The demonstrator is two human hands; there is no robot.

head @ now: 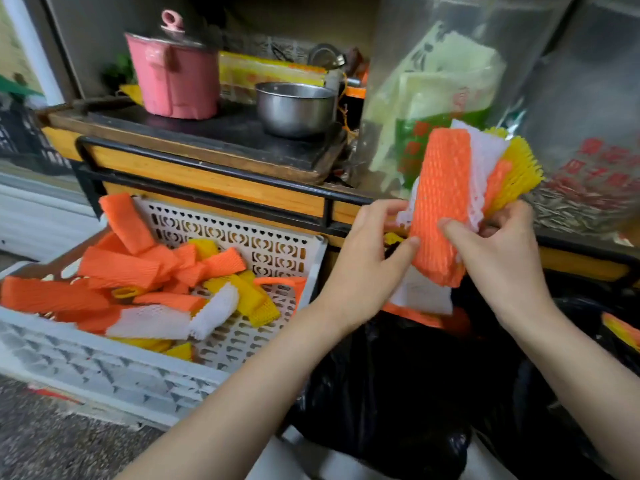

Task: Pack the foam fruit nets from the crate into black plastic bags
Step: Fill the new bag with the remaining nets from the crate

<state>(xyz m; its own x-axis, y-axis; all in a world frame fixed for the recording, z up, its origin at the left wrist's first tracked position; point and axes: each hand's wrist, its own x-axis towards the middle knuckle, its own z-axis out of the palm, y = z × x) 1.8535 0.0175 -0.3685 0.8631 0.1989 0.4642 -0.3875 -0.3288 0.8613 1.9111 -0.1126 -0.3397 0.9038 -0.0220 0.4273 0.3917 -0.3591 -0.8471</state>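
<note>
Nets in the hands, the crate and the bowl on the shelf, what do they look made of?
Nets: soft foam mesh, matte, in orange, white and yellow; the open lattice and easy bending suggest it.
Crate: probably rigid plastic, pale and dull, with moulded cut-out patterns.
Bowl: looks like metal, likely stainless steel; grey with a soft sheen.

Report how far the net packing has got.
Done: a few orange nets seem to lie at the mouth of the black bag. In hand: the left hand and right hand both hold a fanned bundle of orange, white and yellow nets above that bag. Left: the crate holds a loose pile of nets, so a good share remains.
</note>
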